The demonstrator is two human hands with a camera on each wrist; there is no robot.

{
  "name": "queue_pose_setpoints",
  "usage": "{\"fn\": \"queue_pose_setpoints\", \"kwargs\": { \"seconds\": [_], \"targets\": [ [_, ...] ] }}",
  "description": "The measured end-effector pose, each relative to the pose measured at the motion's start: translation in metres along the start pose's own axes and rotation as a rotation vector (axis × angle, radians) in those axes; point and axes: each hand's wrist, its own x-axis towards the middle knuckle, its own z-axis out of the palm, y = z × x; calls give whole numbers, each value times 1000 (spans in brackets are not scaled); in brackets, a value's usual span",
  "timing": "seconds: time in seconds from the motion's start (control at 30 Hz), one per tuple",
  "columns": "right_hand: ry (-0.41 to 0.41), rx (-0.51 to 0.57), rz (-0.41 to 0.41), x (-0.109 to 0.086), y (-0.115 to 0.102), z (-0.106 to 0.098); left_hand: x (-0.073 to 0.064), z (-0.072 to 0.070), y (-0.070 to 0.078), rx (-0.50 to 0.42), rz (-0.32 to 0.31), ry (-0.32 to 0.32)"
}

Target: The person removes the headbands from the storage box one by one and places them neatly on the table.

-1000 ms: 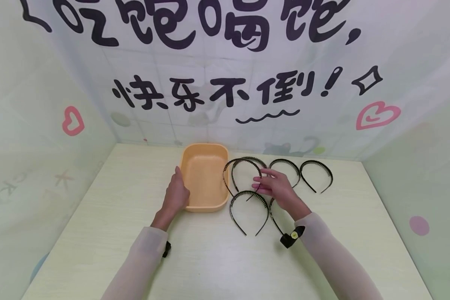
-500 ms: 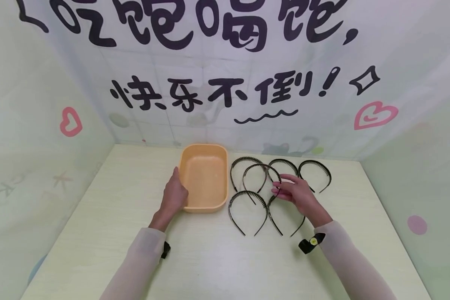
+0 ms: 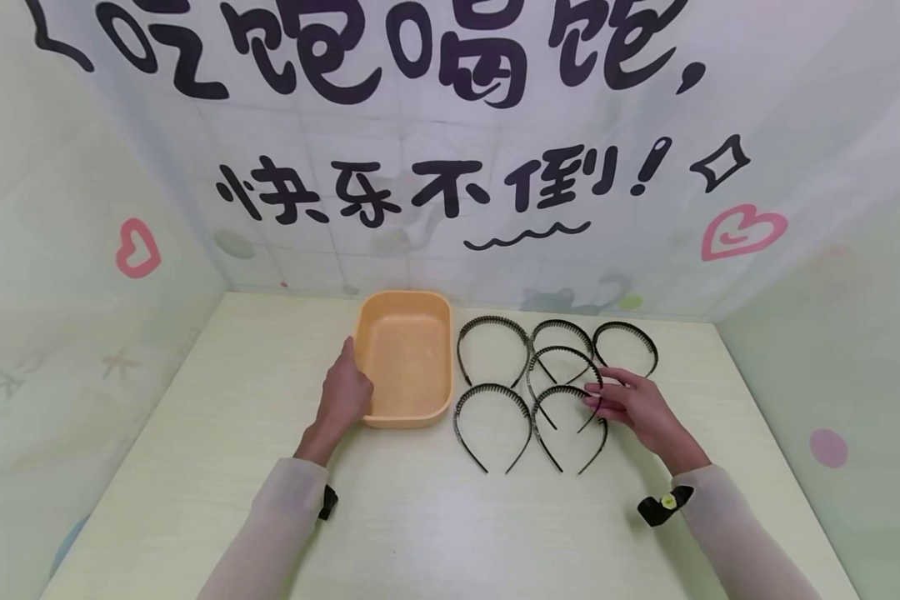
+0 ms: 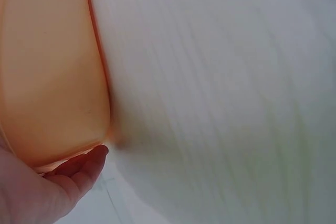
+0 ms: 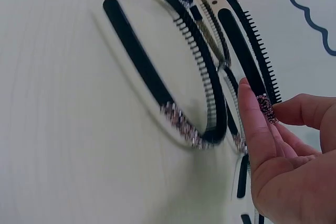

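Note:
In the head view, my left hand (image 3: pixel 345 392) grips the left wall of a shallow orange plastic box (image 3: pixel 405 423), thumb over the rim. The left wrist view shows fingertips under the box's (image 4: pixel 58 72) outer edge. My right hand (image 3: pixel 637 408) pinches a black toothed headband (image 3: pixel 566 348) at its right side, by a glittery patch between thumb and fingers. This headband overlaps the front right headband (image 3: pixel 568 389) and the back middle headband (image 3: pixel 561 322) in the head view. Nothing lies inside the box.
Also lying on the pale table (image 3: pixel 420 533) are a back left headband (image 3: pixel 493 318), a back right headband (image 3: pixel 627 325) and a front left headband (image 3: pixel 492 386). A printed curtain (image 3: pixel 390 125) stands behind, with side curtains left and right.
My right hand has carried the pinched headband to the right and nearer to me, from beside the box to over the front right headband. My left hand keeps its grip on the box.

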Motion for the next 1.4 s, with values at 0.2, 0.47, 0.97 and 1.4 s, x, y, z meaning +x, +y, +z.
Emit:
{"fn": "queue_pose_setpoints", "kwargs": {
  "seconds": [0.2,0.47,0.97,1.4],
  "targets": [
    [16,43,-3,-11,6,-23,0,1,0,1,4,1],
    [1,56,-17,-23,15,-51,-1,3,-2,11,15,15],
    [-42,132,-21,-41,26,-94,1,4,-4,-2,38,9],
    [-41,120,-10,-50,34,-114,0,1,-3,-11,18,-19]
  ]
}}
